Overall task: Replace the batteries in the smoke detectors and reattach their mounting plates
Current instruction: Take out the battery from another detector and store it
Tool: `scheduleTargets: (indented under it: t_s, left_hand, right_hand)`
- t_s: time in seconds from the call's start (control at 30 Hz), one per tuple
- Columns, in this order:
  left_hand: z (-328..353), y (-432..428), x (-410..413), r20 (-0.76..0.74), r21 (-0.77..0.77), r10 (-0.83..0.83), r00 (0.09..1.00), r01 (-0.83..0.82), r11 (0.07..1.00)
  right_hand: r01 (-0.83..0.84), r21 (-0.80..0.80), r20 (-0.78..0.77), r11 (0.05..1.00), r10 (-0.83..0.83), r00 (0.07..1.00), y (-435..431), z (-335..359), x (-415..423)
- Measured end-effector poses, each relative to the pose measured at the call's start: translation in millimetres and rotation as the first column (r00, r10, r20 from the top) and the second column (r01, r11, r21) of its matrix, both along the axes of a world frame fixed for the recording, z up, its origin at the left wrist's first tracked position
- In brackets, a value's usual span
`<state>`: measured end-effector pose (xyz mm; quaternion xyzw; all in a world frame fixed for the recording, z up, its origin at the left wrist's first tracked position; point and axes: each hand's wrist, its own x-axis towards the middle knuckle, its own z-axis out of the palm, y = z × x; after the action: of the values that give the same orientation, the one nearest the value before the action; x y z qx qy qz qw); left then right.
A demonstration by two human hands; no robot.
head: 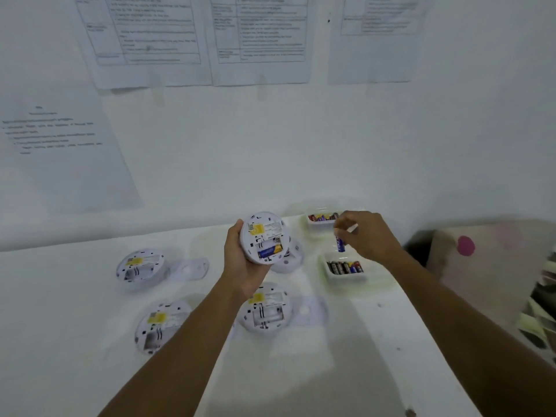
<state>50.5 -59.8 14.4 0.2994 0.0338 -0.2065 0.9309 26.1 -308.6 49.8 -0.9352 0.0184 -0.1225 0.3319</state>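
Observation:
My left hand [240,263] grips a white round smoke detector [264,236] tilted up, back side facing me, with one blue and gold battery [270,250] in its compartment. My right hand [365,236] pinches a blue battery [340,243] upright above the near tray [346,273] of batteries. Three more detectors lie back side up on the white table: one at the left [140,264], one at the front left [161,326], one under my left wrist [264,311]. Mounting plates lie beside them [194,267] [310,311].
A second tray of batteries [322,219] stands at the back by the wall. Another white round part [288,260] lies behind the held detector. Printed sheets hang on the wall. The table's right edge borders a cluttered area with a pink spot [466,245].

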Motion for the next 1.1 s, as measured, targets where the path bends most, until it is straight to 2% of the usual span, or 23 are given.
scheduleTargets:
  t_s: [0.07,0.17,0.43,0.53,0.7,0.77,0.83,0.93,1.1]
  left_hand:
    - [0,-16,-4,0.000,0.005,-0.011,1.000,0.011,1.000]
    - [-2,-33,-7,-0.009,0.007,-0.013,1.000,0.013,1.000]
    - [-13,-50,-16,-0.005,0.031,0.012,1.000,-0.012,0.999]
    - [-12,-49,-17,0.007,0.038,0.021,1.000,-0.021,0.999]
    - [-8,-47,-16,0.010,0.043,0.011,1.000,-0.011,0.999]
    - [-7,-46,-15,0.005,0.032,0.008,1.000,-0.009,0.999]
    - [-7,-44,-13,0.001,0.010,0.012,1.000,-0.012,1.000]
    - [-6,-42,-10,-0.005,-0.004,0.042,0.999,-0.042,0.999]
    - [-5,-39,-7,0.028,0.069,0.089,0.996,-0.091,0.993]
  right_hand:
    - [0.029,-0.158,-0.118,0.987,-0.048,0.992,-30,-5,0]
    - [0.031,-0.274,-0.256,0.961,-0.104,0.961,-48,-14,2]
    - [-0.061,-0.348,-0.385,0.936,-0.083,0.919,-52,-36,10]
    - [-0.094,-0.324,-0.419,0.941,-0.053,0.907,-56,-44,11]
    - [-0.057,-0.312,-0.366,0.948,-0.064,0.928,-57,-39,11]
    - [-0.025,-0.243,-0.284,0.970,-0.046,0.958,-50,-29,8]
    - [-0.014,-0.020,-0.178,1.000,0.010,0.984,-33,-15,0]
    - [-0.052,0.304,-0.099,0.951,0.086,0.991,10,1,-19]
    - [-0.068,0.440,-0.098,0.895,0.124,0.987,64,-6,-32]
